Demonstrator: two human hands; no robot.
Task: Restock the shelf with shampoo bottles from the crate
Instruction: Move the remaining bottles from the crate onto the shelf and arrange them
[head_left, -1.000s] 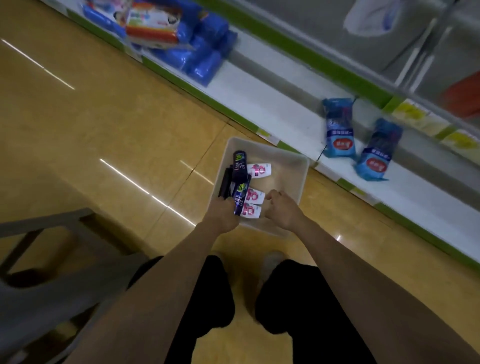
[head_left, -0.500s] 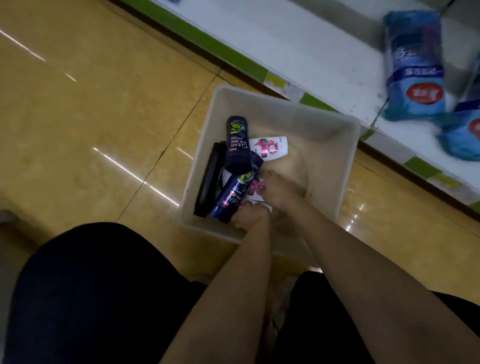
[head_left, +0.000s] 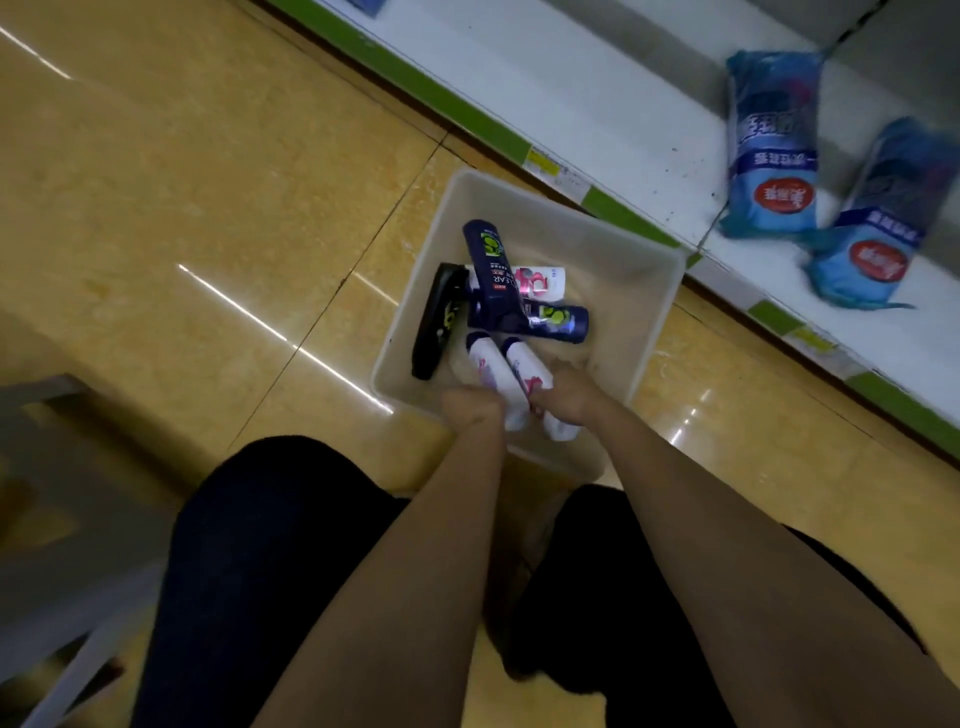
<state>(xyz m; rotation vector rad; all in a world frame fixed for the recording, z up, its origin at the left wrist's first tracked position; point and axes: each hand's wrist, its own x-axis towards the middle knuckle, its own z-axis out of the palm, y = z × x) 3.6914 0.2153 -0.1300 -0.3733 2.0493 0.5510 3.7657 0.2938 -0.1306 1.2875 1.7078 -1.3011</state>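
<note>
**Crate contents and hand positions, head view**

A pale beige rectangular plastic crate (head_left: 649, 312) is set on the glossy yellow tiled floor (head_left: 182, 182), just beside the white bottom shelf with a green edge strip (head_left: 597, 104).

Held items: a white shampoo bottle with pink markings (head_left: 485, 371) is gripped by the left hand (head_left: 471, 410), fingers curled round its lower part. A second white shampoo bottle with pink markings (head_left: 527, 371) is gripped likewise by the right hand (head_left: 563, 397). Both bottles are at the crate's near wall, side by side, caps pointed away from the person.

Loose items in the crate: a dark navy shampoo bottle with a green emblem (head_left: 491, 275) is laid across a third white bottle with pink print (head_left: 543, 283); a second navy bottle (head_left: 558, 322) is lying beside them; a black bottle (head_left: 439, 319) is leaned along the left wall.

On the shelf: two blue plastic packs with red oval labels (head_left: 774, 150) are lying well apart from the crate.
</note>
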